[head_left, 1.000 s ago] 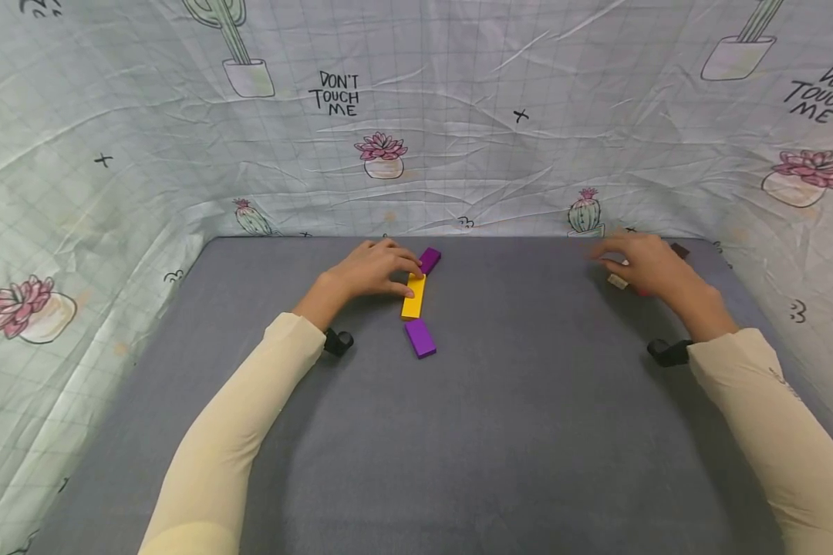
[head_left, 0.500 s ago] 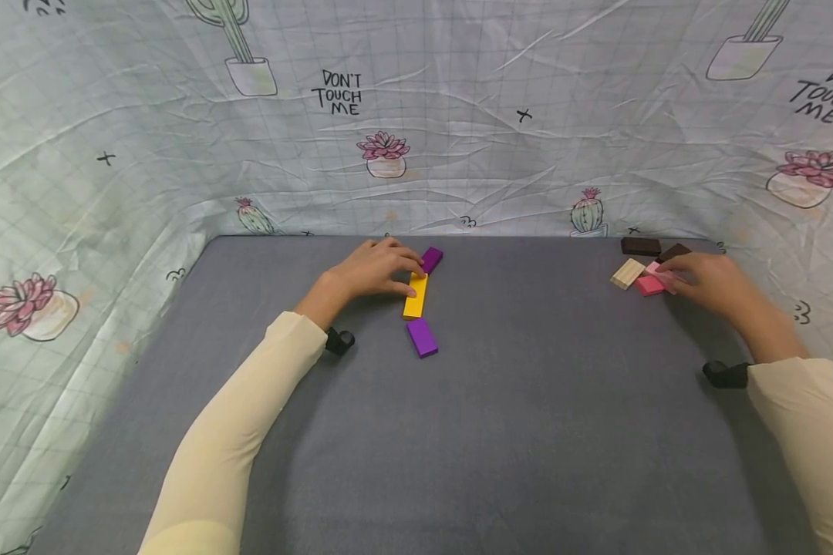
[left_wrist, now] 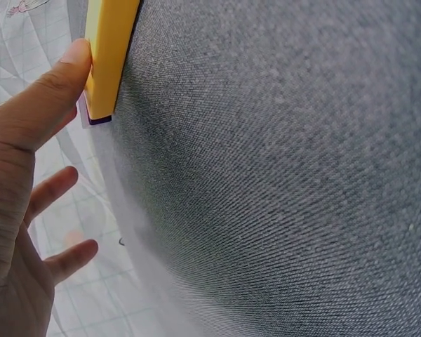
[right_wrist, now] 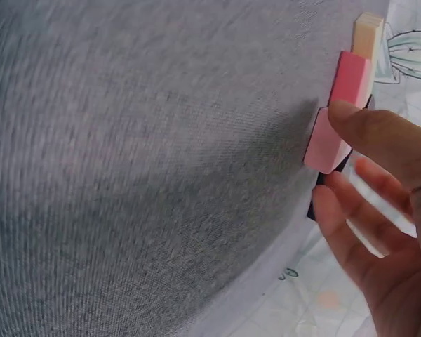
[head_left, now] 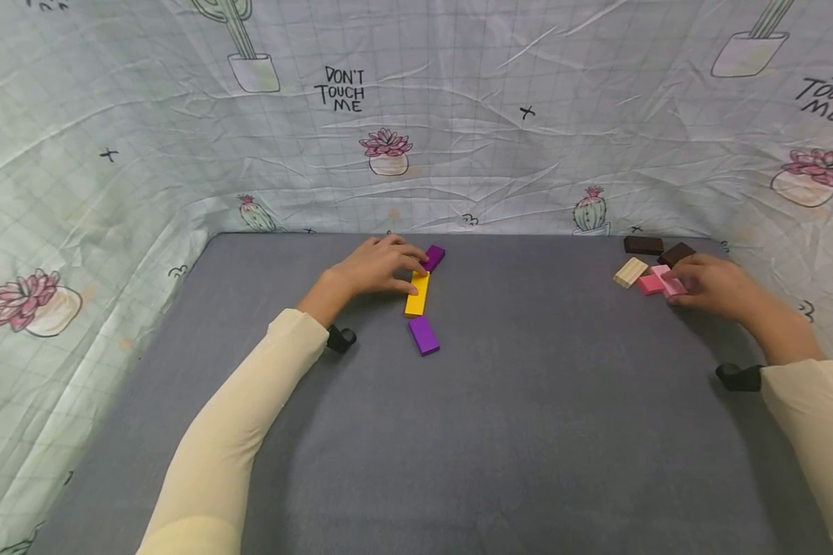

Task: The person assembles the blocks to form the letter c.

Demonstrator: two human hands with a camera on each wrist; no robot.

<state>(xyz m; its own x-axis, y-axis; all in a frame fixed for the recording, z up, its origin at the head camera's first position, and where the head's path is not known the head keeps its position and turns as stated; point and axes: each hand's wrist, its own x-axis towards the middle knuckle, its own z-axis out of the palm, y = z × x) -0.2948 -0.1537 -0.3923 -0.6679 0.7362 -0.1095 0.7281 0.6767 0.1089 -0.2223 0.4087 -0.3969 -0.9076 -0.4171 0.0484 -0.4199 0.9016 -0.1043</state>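
Observation:
My left hand (head_left: 382, 267) holds a yellow block (head_left: 417, 296) flat on the table, thumb against its side and index finger at its far end. In the left wrist view the thumb presses the yellow block (left_wrist: 111, 56), and the other fingers are spread away from it. A dark purple block (head_left: 434, 257) lies behind it, and a lighter purple block (head_left: 424, 336) in front. At the back right, my right hand (head_left: 722, 289) pinches a light pink block (head_left: 667, 279). In the right wrist view its thumb lies on this block (right_wrist: 324, 144); the index fingertip is partly hidden.
Beside the light pink block lie a darker pink block (head_left: 649, 285), a natural wood block (head_left: 630, 272) and two dark brown blocks, one (head_left: 643, 245) at the back edge, the other (head_left: 677, 254) near my right hand. Patterned cloth (head_left: 458, 169) stands around the grey table (head_left: 500, 416).
My right hand has moved right and forward from above the wood block to the light pink block, which shows more clearly now. The left hand stays on the yellow block.

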